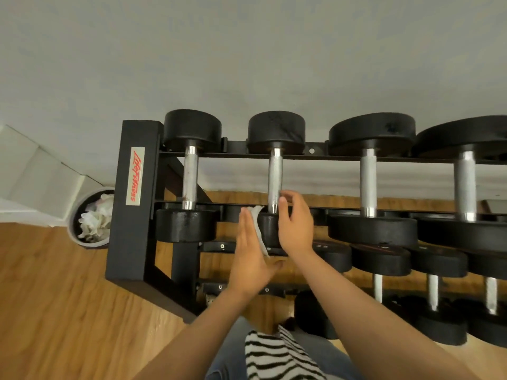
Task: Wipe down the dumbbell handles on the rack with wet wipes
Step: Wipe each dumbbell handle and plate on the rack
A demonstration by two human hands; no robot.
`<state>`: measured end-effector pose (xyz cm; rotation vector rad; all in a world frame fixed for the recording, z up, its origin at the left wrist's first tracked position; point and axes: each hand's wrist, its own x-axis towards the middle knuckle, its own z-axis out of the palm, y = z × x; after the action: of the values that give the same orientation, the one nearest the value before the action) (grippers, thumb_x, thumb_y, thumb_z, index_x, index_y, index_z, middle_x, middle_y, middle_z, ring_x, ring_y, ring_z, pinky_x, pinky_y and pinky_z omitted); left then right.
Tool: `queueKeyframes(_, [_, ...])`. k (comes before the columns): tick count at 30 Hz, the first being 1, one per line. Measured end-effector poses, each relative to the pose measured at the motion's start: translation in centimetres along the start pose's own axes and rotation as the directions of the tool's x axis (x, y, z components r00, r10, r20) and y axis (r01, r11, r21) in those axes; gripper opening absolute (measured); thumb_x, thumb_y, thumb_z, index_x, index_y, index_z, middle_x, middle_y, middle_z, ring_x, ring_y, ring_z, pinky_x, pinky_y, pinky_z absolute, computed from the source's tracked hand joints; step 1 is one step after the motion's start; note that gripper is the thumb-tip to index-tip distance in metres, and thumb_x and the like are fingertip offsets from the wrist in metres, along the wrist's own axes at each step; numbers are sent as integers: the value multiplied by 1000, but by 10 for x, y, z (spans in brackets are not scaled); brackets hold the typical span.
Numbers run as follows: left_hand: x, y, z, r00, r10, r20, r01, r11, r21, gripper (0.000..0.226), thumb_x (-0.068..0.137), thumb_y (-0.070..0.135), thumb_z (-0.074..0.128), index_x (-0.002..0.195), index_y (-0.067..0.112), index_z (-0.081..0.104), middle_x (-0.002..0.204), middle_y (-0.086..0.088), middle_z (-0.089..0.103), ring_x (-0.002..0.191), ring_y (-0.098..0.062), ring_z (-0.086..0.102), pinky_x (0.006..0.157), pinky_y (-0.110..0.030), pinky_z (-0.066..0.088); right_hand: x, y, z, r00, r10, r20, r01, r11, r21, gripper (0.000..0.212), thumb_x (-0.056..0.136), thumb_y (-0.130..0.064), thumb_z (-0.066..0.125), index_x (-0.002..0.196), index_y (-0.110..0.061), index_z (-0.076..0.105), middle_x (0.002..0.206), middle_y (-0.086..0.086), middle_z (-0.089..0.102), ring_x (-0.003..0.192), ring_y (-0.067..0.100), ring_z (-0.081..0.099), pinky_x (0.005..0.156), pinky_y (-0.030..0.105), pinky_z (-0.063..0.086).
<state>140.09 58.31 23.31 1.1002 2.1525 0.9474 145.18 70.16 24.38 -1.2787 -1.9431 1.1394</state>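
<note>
A black dumbbell rack carries several dumbbells with silver knurled handles on its top tier. The second handle from the left stands just above my hands. A white wet wipe lies flat against my left hand, whose fingers are straight, in front of that dumbbell's near head. My right hand hovers beside the lower end of the same handle with fingers loosely curved, holding nothing. The leftmost handle shows dark spots near its bottom.
A grey bin with crumpled white wipes stands on the wood floor left of the rack. Bigger dumbbells fill the top tier to the right, and smaller ones sit on the lower tier. A pale wall is behind.
</note>
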Motion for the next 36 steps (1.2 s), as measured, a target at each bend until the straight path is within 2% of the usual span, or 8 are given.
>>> queueKeyframes(3, [-4,-9,6,1000,-1,12,1,1000,17,137,78,24,81,138,44,-40,156,19,-30,150,-10,-11,123,-36,14,-1,0,-4,999,37,9,-37,999,23,25,99,-25,50,122,-18,58,116,-4,64,108,10,59,92,31,52])
queueKeyframes(7, [26,-11,-11,993,-76,94,93,977,-194,121,73,19,85,155,29,-5,150,3,36,139,-8,37,117,-36,33,0,0,-2,997,74,15,-74,997,13,24,99,-25,49,120,-21,58,114,-5,64,106,11,60,92,38,54])
queueKeyframes(10, [22,-19,-4,993,-103,59,116,948,-295,115,70,15,85,154,35,8,138,5,48,130,-10,48,107,-41,47,-1,-1,-2,996,86,15,-87,996,22,23,99,-24,49,119,-21,58,113,-6,65,105,10,61,92,40,54])
queueKeyframes(14, [13,-21,5,994,-105,7,101,927,-360,120,71,9,84,155,34,3,142,7,45,134,-7,44,108,-35,45,0,0,-3,997,78,19,-79,996,31,22,99,-20,48,118,-20,59,109,-7,65,102,10,61,91,41,54])
queueKeyframes(19, [33,-27,-1,999,-43,33,52,919,-391,87,76,6,81,144,26,31,132,15,49,124,-2,51,104,-26,46,0,6,-2,997,74,12,-75,997,31,23,99,-21,48,118,-18,60,110,-5,66,101,11,62,90,41,55])
queueKeyframes(24, [25,-32,7,994,-106,24,105,877,-469,106,73,23,84,155,27,18,146,12,42,136,-8,42,108,-34,42,0,7,-2,999,47,12,-47,998,39,21,99,-20,48,117,-19,60,110,-5,65,101,9,62,89,34,55])
queueKeyframes(30, [4,-24,13,982,-189,-17,161,877,-453,109,70,-1,82,155,22,17,136,9,51,128,-2,49,103,-22,46,1,6,-3,999,30,15,-31,998,47,20,100,-19,48,115,-17,60,109,-3,66,101,12,62,89,37,55])
queueKeyframes(36, [-15,-2,13,996,-78,-46,69,983,-169,125,77,20,82,153,28,-18,163,11,-9,147,-1,-9,122,-29,7,0,6,-5,1000,19,5,-19,997,76,22,102,-15,43,114,-15,61,104,-5,64,97,9,60,85,26,51])
